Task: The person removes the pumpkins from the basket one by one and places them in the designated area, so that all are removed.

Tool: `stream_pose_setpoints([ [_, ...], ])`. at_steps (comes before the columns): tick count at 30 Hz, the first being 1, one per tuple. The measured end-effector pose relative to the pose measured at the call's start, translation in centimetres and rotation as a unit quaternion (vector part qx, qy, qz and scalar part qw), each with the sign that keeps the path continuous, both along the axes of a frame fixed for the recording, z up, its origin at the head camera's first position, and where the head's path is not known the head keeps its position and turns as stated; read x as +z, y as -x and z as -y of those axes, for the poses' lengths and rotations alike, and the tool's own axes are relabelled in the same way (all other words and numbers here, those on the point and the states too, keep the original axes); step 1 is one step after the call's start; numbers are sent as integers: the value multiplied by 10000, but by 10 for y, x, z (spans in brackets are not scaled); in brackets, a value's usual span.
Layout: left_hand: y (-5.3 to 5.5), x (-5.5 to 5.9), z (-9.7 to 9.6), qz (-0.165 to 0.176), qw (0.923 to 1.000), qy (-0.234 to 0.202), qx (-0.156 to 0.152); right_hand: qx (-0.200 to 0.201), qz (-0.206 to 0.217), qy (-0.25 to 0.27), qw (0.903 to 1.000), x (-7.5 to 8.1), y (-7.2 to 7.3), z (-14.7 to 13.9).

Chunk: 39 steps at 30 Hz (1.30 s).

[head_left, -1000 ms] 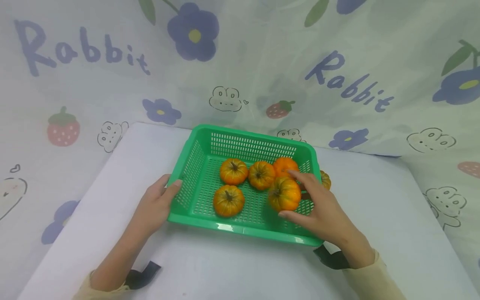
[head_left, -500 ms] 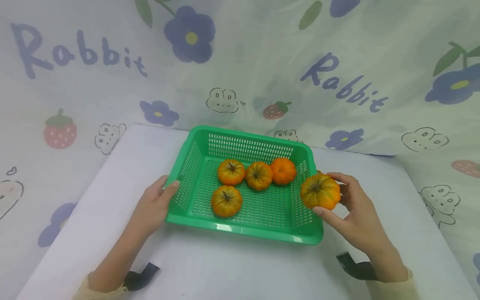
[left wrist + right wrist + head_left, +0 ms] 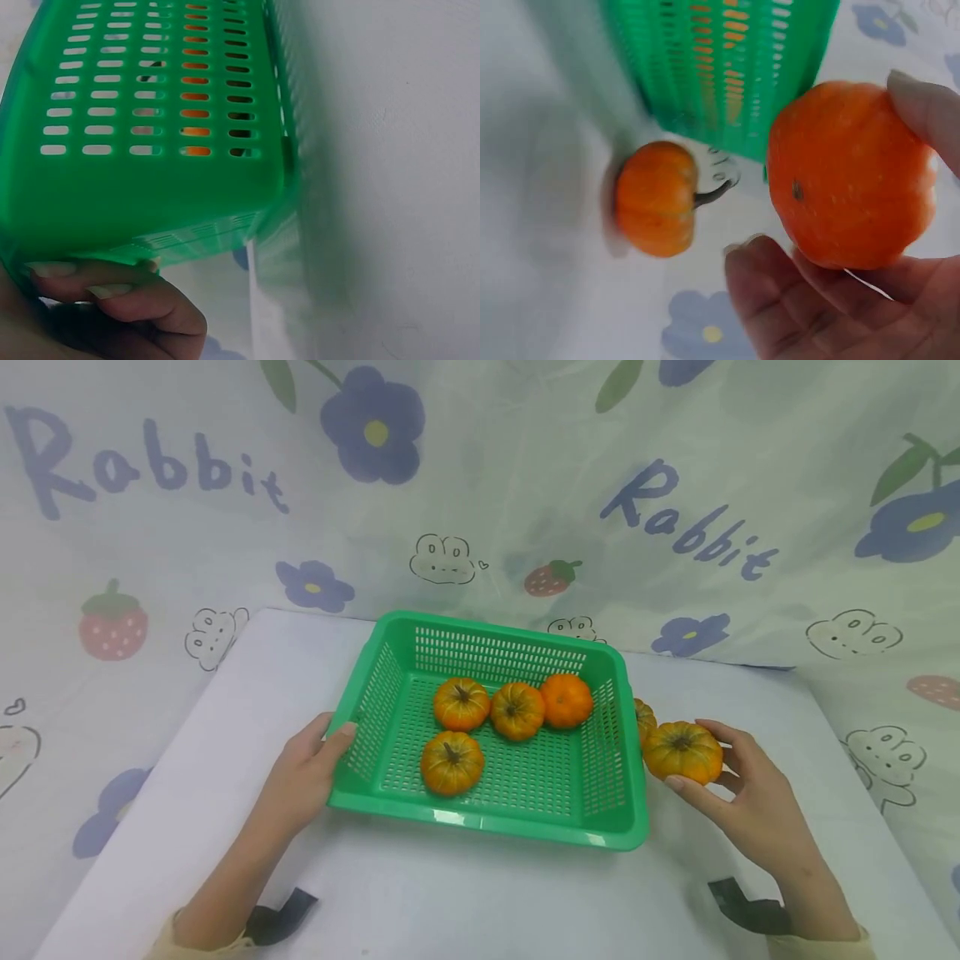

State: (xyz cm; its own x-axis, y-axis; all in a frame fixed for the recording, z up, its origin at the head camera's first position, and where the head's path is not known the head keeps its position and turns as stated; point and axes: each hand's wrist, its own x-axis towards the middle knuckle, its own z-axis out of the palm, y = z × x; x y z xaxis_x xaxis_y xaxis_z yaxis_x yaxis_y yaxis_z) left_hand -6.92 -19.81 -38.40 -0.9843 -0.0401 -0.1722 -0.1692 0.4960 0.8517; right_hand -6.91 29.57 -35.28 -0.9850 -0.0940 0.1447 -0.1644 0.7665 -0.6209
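My left hand (image 3: 303,774) grips the left rim of a green plastic basket (image 3: 480,821), thumb on top and fingers curled beneath, as the left wrist view also shows. Inside the basket lie several small orange pumpkins, among them a brighter one (image 3: 567,701) near the right wall and a striped one (image 3: 452,763) toward the front. Just outside the right wall, my right hand (image 3: 757,802) holds another small pumpkin (image 3: 682,752) between thumb and fingers. Behind it, a further pumpkin (image 3: 657,199) with a curved stem rests on the table beside the basket, partly hidden in the head view.
The basket stands on a white table (image 3: 480,902). A pale cloth (image 3: 480,468) printed with rabbits, flowers and strawberries hangs behind and at both sides. Dark straps (image 3: 750,906) show near both wrists.
My right hand has lifted the pumpkin out over the basket's right wall and carried it to the right. My left hand keeps its grip on the rim.
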Motion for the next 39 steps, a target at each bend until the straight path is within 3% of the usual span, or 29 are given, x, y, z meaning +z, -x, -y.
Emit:
stream_pose_setpoints([
  [7, 0, -1, 0, -15, 10000, -10, 20, -109, 699, -527, 9961, -17, 5, -6],
  [17, -1, -1, -1, 31, 10000, 26, 65, 107, 1355, -340, 9901, -38, 11, -5],
  [25, 1, 0, -1, 37, 10000, 44, 65, 195, 1326, -356, 9903, -48, 16, -8],
  [39, 0, 1, -1, 94, 9998, 142, 60, 216, 1364, -484, 9892, -50, 22, -5],
])
